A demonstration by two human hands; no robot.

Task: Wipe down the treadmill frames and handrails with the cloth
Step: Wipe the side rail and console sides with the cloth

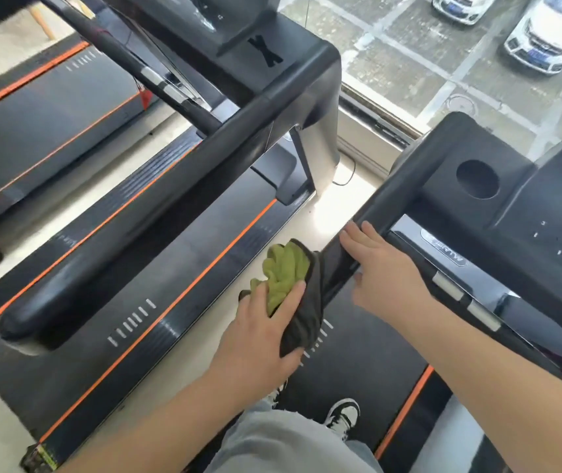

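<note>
My left hand (266,332) grips the bunched green-and-dark cloth (286,268), thumb and fingers curled round it, against the black handrail (395,189), while my right hand (385,271) rests straight-fingered on that rail

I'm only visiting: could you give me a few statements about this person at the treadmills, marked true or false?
1. The left hand grips a green and dark cloth. True.
2. The right hand holds a spray bottle. False: it rests bare on the handrail.
3. The treadmill stripes are blue. False: they are orange.
4. Cars are parked outside. True.
</note>
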